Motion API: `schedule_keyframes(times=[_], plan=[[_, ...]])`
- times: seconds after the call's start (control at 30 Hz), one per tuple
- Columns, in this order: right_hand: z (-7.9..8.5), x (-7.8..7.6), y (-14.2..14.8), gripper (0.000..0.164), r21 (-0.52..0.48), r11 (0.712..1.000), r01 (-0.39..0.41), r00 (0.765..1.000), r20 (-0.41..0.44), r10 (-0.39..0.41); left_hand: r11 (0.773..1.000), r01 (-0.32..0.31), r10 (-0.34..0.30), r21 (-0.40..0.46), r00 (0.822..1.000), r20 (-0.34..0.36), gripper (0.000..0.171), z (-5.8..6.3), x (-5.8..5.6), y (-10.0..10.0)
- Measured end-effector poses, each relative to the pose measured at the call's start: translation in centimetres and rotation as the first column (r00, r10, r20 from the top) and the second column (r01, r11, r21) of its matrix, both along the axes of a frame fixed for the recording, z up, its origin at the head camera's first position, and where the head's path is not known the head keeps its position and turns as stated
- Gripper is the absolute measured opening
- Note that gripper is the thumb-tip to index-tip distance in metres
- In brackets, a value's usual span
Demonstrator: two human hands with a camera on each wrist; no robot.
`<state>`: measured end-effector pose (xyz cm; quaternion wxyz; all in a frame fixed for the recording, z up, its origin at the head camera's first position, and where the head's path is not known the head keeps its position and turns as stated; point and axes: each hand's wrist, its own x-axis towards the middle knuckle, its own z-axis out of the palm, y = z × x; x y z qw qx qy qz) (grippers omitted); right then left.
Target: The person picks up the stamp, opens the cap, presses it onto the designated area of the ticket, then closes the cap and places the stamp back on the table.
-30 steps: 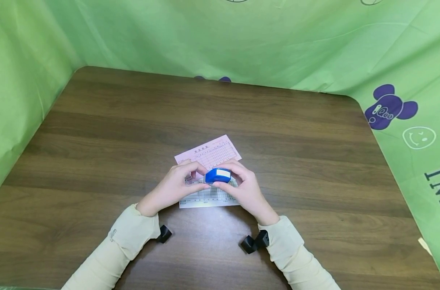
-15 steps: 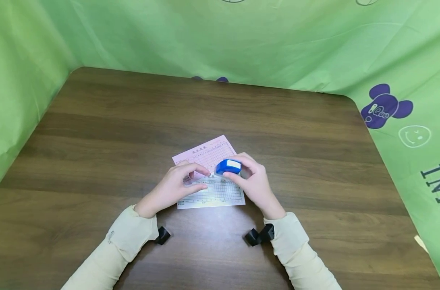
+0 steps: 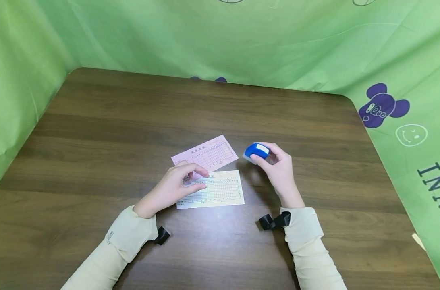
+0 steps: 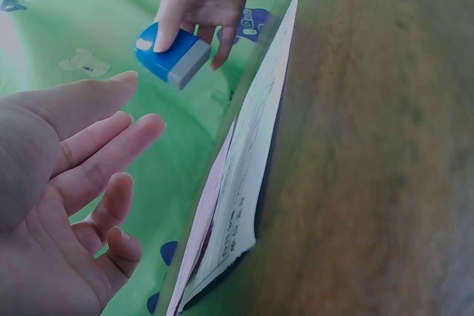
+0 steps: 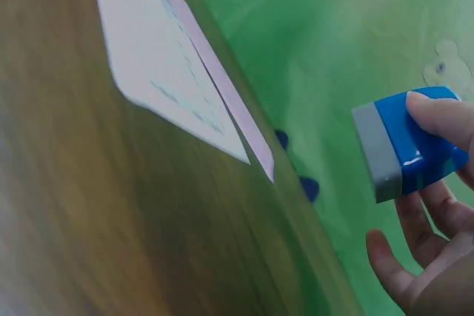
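Note:
My right hand (image 3: 283, 173) holds a blue stamp (image 3: 256, 151) between thumb and fingers, raised off the table to the right of the papers. The stamp (image 5: 426, 138) has a glossy blue body, a grey band along its lower end and a white label on top. My left hand (image 3: 176, 185) holds nothing; its thumb and fingers are parted, loosely bent, above the left part of the papers. A white printed form (image 3: 223, 193) lies nearest me. A pink printed form (image 3: 216, 151) lies tilted behind it. The left hand hides parts of both forms.
The brown wooden table (image 3: 133, 117) stretches around the forms. A green curtain (image 3: 260, 44) with printed figures borders its back and sides. Black wrist cameras, such as the one on the right (image 3: 274, 220), stick out from the sleeves. A small pale piece (image 3: 418, 241) lies at the right edge.
My right hand has carried the stamp away from the left hand, to the right and farther back. The white form is now more exposed. My left hand has stayed nearly in place.

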<state>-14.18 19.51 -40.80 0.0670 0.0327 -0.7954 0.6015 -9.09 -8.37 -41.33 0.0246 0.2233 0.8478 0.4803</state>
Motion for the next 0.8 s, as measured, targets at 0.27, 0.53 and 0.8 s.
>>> schedule_keyframes(times=[0.27,0.53,0.8], plan=[[0.2,-0.7,2.0,0.035,0.027,0.992,0.124,0.990,0.068,-0.126,1.000,-0.007,0.007,-0.003,1.000,0.011,0.022,0.2,0.1,0.0],[0.0,-1.1,2.9,0.033,0.046,0.988,0.148,0.984,0.096,-0.152,1.000,-0.009,0.009,-0.010,1.000,0.015,0.021,0.4,0.3,0.0],[0.1,-1.2,3.5,0.038,0.152,0.980,0.131,0.978,0.142,-0.153,1.000,-0.008,0.008,-0.014,1.000,0.027,0.020,0.8,0.4,0.0]])
